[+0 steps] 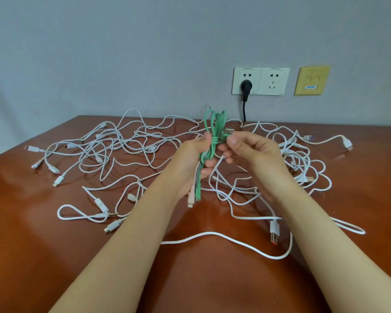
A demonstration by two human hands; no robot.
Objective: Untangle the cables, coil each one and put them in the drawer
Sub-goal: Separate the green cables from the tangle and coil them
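Observation:
A green cable (215,123), folded into a bundle with a few turns wound round its middle, is held upright above the table. My left hand (191,161) is shut round the bundle's lower part, where green, grey and pink connector ends hang out below. My right hand (246,147) pinches the green cable's USB plug end beside the wrap. Several white cables (113,150) lie tangled across the brown table (43,256), left and right of my hands. No drawer is in view.
A black plug (246,86) sits in a white wall socket behind the table, its cord dropping behind the table's back edge. A yellow wall plate (312,80) is to its right. Loose white cable loops lie under my forearms near the front.

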